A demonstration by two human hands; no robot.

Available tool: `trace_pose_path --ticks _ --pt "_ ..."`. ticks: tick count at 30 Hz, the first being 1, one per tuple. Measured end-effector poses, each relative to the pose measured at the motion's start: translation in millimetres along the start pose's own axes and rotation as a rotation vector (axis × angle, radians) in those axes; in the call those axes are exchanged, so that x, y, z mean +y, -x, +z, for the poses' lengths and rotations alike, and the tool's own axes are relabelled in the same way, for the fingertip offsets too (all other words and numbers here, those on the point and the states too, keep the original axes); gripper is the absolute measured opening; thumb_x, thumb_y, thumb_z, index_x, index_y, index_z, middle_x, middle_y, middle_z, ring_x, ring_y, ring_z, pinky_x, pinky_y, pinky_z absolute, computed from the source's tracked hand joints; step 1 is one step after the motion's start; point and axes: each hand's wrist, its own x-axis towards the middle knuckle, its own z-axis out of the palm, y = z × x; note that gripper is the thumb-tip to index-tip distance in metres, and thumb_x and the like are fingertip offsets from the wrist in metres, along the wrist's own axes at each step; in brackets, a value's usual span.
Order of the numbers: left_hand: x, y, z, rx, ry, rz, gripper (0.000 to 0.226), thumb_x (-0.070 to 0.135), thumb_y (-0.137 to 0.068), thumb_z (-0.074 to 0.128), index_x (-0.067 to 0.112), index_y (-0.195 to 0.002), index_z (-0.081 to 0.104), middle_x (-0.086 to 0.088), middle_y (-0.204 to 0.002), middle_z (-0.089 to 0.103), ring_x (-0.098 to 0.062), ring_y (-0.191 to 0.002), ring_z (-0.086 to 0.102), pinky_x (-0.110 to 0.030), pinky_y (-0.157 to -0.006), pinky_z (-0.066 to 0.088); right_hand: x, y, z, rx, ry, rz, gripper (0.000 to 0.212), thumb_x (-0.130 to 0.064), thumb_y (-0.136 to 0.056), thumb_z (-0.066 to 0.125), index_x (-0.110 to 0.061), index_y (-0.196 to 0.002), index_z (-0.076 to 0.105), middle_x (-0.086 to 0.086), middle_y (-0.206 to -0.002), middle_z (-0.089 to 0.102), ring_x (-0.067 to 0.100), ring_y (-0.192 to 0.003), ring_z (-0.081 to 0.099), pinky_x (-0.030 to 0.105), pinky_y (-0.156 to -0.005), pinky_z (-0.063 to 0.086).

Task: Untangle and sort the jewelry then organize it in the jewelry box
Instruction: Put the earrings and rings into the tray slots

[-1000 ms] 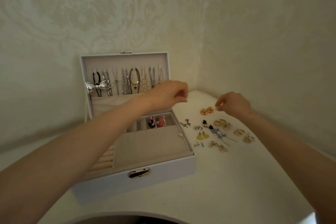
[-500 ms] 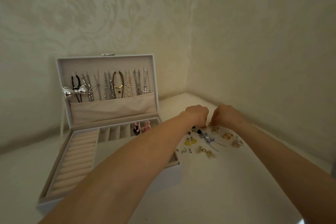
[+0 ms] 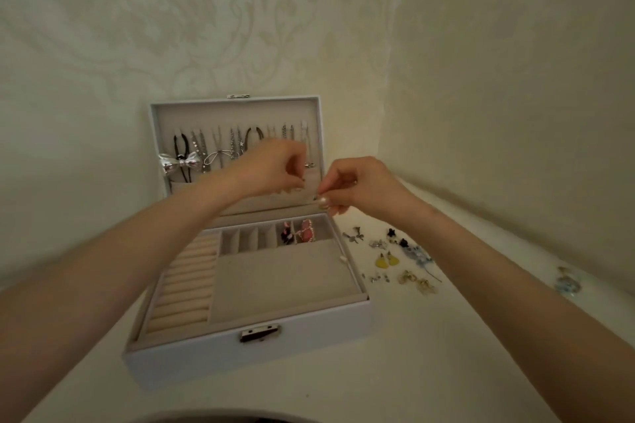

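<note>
A white jewelry box [image 3: 309, 336] stands open on the table, with several necklaces [image 3: 220, 148] hanging in its lid and two pairs of earrings, black [image 3: 285, 237] and pink [image 3: 307, 233], in the small back compartments. My left hand [image 3: 275, 168] hovers above the box and pinches a small earring [image 3: 303, 179] between its fingertips. My right hand [image 3: 357, 189] is raised beside it, pinching another small earring with a pearl [image 3: 322, 200]. Loose earrings [image 3: 395, 257] lie on the table to the right of the box.
The white table [image 3: 395, 371] sits in a corner of two patterned cream walls. A pale blue piece [image 3: 567, 282] lies apart at the far right. Ring rolls [image 3: 185, 285] fill the box's left side, beside a flat beige pad [image 3: 281, 278].
Both hands have risen from the pile of earrings on the table to above the box's back, each now pinching a small earring. The view has swung back to centre the box.
</note>
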Motion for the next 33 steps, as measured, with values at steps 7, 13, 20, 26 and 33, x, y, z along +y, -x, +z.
trace_pose_path --ticks 7,13,20,26,33 --pt "-37.7 26.2 10.4 -0.088 -0.077 0.061 0.016 0.01 -0.08 0.067 0.015 -0.08 0.053 0.005 -0.077 0.057 -0.016 -0.077 0.057 -0.02 -0.062 0.04 -11.4 -18.2 52.0 -0.157 0.407 -0.18 0.011 -0.006 -0.08 0.073 -0.01 -0.089 0.075 -0.012 -0.073 0.059 -0.008 -0.061 0.052 0.004 -0.064 0.042" --pt "-40.6 29.0 14.9 -0.175 -0.046 0.085 0.009 0.015 -0.081 0.069 0.013 -0.084 0.061 0.009 -0.073 0.058 -0.011 -0.072 0.056 -0.011 -0.059 0.038 -13.3 -22.7 57.2 -0.238 0.527 -0.167 0.018 -0.002 -0.082 0.067 -0.01 -0.096 0.076 0.002 -0.095 0.072 0.003 -0.078 0.055 0.006 -0.07 0.041" --pt "-41.7 31.3 19.6 -0.104 -0.052 0.117 0.014 0.017 -0.082 0.067 0.012 -0.095 0.07 0.001 -0.081 0.068 -0.007 -0.067 0.052 -0.012 -0.059 0.036 -14.0 -26.5 60.7 -0.255 0.609 -0.197 0.018 -0.008 -0.081 0.07 -0.014 -0.096 0.076 0.003 -0.1 0.072 0.013 -0.093 0.062 0.023 -0.084 0.046" --pt "-42.7 32.8 17.4 -0.107 -0.012 0.137 0.011 0.017 -0.082 0.068 0.012 -0.091 0.07 0.005 -0.076 0.064 -0.008 -0.066 0.053 -0.007 -0.057 0.035 -14.0 -26.4 61.2 -0.204 0.582 -0.209 0.017 -0.009 -0.079 0.073 -0.015 -0.094 0.077 0.002 -0.097 0.073 0.007 -0.085 0.059 0.021 -0.083 0.045" --pt "-47.5 35.2 21.4 -0.162 0.014 0.103 0.015 0.006 -0.079 0.068 0.012 -0.092 0.071 0.006 -0.076 0.06 -0.01 -0.07 0.055 -0.01 -0.06 0.037 -11.3 -23.8 67.7 -0.229 0.555 -0.192 0.016 -0.007 -0.078 0.074 -0.013 -0.093 0.076 0.005 -0.096 0.072 0.009 -0.083 0.058 0.022 -0.08 0.045"
